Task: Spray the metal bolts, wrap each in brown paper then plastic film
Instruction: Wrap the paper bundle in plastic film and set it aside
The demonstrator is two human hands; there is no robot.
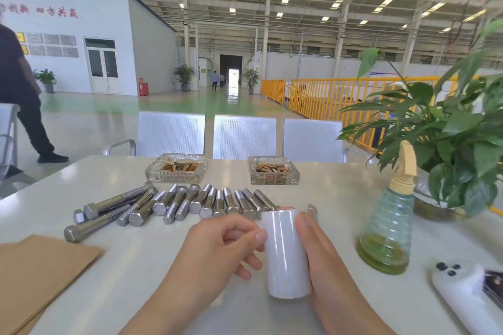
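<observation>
Currently both hands hold the film roll (285,253) upright over the table (334,198): left hand (217,250) pinches its left side with curled fingers, right hand (318,255) lies along its right side. Bolts (174,204) lie in a row just beyond the roll, unwrapped. Brown paper (40,277) sits at the near left edge. Spray bottle (389,226) stands right of the roll, plant (449,139) behind it. Two ashtrays (177,168) sit past the bolts. Phone (460,294) lies near right. Chairs (245,136) stand behind the table.
</observation>
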